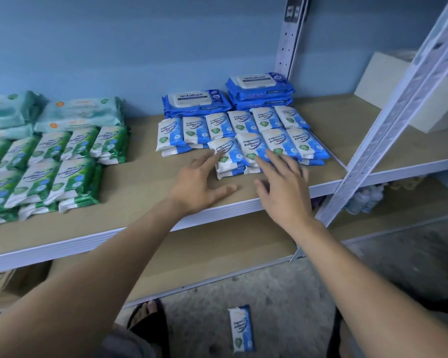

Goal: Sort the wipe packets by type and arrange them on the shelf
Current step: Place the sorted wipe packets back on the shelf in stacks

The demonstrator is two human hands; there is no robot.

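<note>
Fingers spread open, my left hand (pixel 202 183) and right hand (pixel 282 188) tidy the blue-and-white plastic wipe packets (pixel 274 140); next, I'd probably fetch the matching floor packet (pixel 241 329).

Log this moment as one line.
left hand: open, touching front blue packet | right hand: open, over adjacent blue packets | stray blue packet: on floor | green packets: grouped left

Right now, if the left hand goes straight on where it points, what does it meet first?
Likely the tilted blue-and-white wipe packet; fingers of the left hand are at its edge, contact unclear.
</note>
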